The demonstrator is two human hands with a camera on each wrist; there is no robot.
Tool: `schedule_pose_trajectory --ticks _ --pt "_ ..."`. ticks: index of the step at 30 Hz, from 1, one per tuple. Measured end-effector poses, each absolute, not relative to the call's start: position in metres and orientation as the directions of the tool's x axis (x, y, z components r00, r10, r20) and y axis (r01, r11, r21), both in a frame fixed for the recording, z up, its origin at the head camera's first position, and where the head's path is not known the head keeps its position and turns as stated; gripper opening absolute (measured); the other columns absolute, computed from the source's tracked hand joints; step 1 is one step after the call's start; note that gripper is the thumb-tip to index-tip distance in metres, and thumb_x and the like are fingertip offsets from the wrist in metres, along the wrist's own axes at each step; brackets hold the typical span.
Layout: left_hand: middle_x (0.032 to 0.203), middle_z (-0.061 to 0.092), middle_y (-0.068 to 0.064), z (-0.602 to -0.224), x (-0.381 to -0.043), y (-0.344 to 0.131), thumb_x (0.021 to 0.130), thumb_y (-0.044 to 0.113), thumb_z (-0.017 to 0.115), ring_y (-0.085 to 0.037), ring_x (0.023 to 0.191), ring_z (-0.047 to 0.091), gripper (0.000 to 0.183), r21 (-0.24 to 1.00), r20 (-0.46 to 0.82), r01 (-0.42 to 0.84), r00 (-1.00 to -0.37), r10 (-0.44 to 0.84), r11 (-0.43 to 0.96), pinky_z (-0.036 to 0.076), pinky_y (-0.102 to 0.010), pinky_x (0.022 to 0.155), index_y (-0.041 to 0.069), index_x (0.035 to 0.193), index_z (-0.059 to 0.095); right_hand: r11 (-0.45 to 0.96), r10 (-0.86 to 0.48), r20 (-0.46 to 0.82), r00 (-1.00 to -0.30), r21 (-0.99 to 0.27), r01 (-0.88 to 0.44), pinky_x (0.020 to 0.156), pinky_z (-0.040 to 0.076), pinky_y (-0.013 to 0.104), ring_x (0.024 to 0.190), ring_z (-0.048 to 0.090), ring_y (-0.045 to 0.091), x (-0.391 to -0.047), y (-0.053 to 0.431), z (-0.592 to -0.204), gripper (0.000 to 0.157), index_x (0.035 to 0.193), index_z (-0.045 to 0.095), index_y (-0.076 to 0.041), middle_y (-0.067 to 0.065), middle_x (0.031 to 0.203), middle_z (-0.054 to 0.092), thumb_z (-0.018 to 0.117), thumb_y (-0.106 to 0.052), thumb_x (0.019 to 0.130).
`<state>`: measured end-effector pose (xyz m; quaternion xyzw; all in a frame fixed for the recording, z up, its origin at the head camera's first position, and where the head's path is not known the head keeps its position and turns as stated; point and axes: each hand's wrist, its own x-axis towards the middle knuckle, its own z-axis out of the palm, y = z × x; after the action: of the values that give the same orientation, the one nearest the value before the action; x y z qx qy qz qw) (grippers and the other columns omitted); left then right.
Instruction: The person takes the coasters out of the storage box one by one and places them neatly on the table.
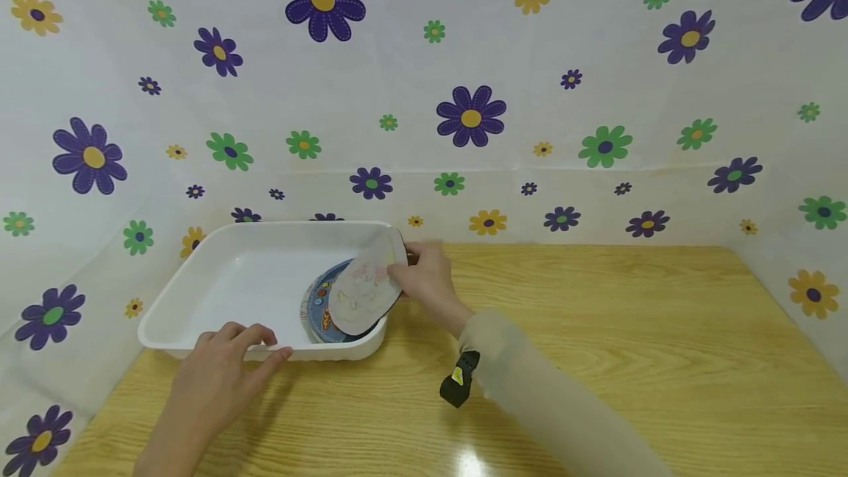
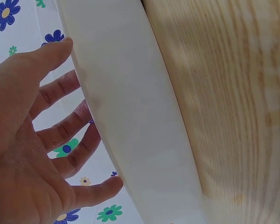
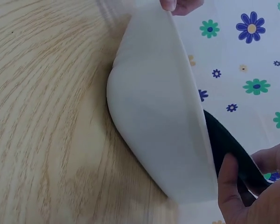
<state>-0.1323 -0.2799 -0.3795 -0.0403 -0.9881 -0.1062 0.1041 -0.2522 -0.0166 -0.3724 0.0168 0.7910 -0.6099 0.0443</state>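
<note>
A white plastic tub (image 1: pixel 252 267) stands on the left part of the table. My right hand (image 1: pixel 429 278) pinches a pale rounded mat (image 1: pixel 363 294) with a faint pink drawing, tilted over the tub's right end. Its dark underside (image 3: pixel 226 149) shows between thumb and fingers in the right wrist view. Beneath it, partly covered, a blue denim-patterned mat (image 1: pixel 321 311) leans in the tub's right corner, with another pale edge behind it. My left hand (image 1: pixel 215 374) rests its fingertips at the tub's near rim, fingers spread and fairly straight in the left wrist view.
The tub stands on a wood-grain table (image 1: pixel 596 344) that stretches to the right. A white cloth (image 1: pixel 391 72) printed with flowers hangs behind and at both sides. A black strap (image 1: pixel 460 380) is around the right wrist.
</note>
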Motion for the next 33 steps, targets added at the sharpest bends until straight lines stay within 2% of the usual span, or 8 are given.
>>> schedule_pose_trajectory --ticks 4,7,11,17,22,27,33 --pt "0.104 0.072 -0.018 -0.38 -0.134 -0.279 0.092 0.049 0.073 -0.044 0.089 0.063 0.03 0.193 0.224 0.112 -0.972 0.068 0.975 0.054 -0.061 0.075 0.02 0.099 0.071 0.284 -0.039 -0.029 -0.999 -0.959 0.017 0.07 0.064 0.038 0.083 0.07 0.021 -0.25 -0.016 -0.367 0.042 0.133 0.066 -0.005 0.018 0.112 0.071 0.062 -0.002 0.092" --pt "0.103 0.072 -0.018 -0.381 -0.135 -0.28 0.091 0.048 0.074 -0.045 0.089 0.063 0.029 0.19 0.243 0.122 -0.967 0.073 0.974 0.053 -0.061 0.075 0.02 0.099 0.071 0.298 -0.078 0.027 -0.997 -0.953 -0.049 0.065 0.064 0.039 0.08 0.071 0.022 -0.249 -0.014 -0.364 0.044 0.136 0.063 -0.003 0.021 0.115 0.07 0.055 0.001 0.093" --pt "0.103 0.072 -0.017 -0.38 -0.135 -0.28 0.091 0.049 0.074 -0.045 0.089 0.063 0.03 0.186 0.238 0.112 -0.969 0.066 0.976 0.053 -0.061 0.076 0.02 0.099 0.071 0.24 -0.112 0.055 -0.992 -0.967 -0.081 0.065 0.064 0.042 0.077 0.074 0.024 -0.247 -0.008 -0.362 0.043 0.135 0.063 -0.002 0.024 0.113 0.07 0.051 0.004 0.095" --pt "0.103 0.072 -0.017 -0.377 -0.137 -0.279 0.091 0.049 0.074 -0.044 0.089 0.063 0.03 0.186 0.218 0.106 -0.974 0.065 0.977 0.053 -0.061 0.078 0.02 0.099 0.071 0.116 -0.096 0.001 -0.995 -0.993 -0.012 0.069 0.064 0.044 0.074 0.073 0.022 -0.247 0.004 -0.363 0.043 0.136 0.063 -0.005 0.024 0.115 0.069 0.055 0.005 0.094" --pt "0.104 0.072 -0.017 -0.379 -0.134 -0.279 0.092 0.048 0.074 -0.043 0.09 0.063 0.03 0.178 0.223 0.101 -0.973 0.06 0.979 0.053 -0.06 0.077 0.02 0.1 0.074 -0.009 -0.103 -0.052 -0.993 -0.999 0.053 0.072 0.064 0.042 0.083 0.07 0.023 -0.244 0.011 -0.367 0.046 0.138 0.061 -0.004 0.026 0.118 0.066 0.053 0.007 0.094" --pt "0.103 0.073 -0.015 -0.384 -0.128 -0.279 0.091 0.046 0.075 -0.042 0.09 0.064 0.028 0.178 0.282 0.114 -0.957 0.06 0.977 0.054 -0.06 0.076 0.019 0.1 0.075 -0.128 -0.132 -0.09 -0.987 -0.986 0.107 0.075 0.064 0.038 0.089 0.069 0.023 -0.238 0.017 -0.372 0.05 0.145 0.054 -0.003 0.027 0.126 0.062 0.05 0.009 0.096" --pt "0.104 0.073 -0.014 -0.39 -0.125 -0.278 0.089 0.037 0.079 -0.041 0.091 0.065 0.026 0.194 0.347 0.149 -0.935 0.074 0.97 0.054 -0.061 0.075 0.017 0.106 0.076 -0.19 -0.124 -0.109 -0.986 -0.973 0.131 0.074 0.064 0.032 0.088 0.071 0.02 -0.236 0.028 -0.375 0.051 0.147 0.051 -0.004 0.026 0.126 0.061 0.05 0.007 0.098"
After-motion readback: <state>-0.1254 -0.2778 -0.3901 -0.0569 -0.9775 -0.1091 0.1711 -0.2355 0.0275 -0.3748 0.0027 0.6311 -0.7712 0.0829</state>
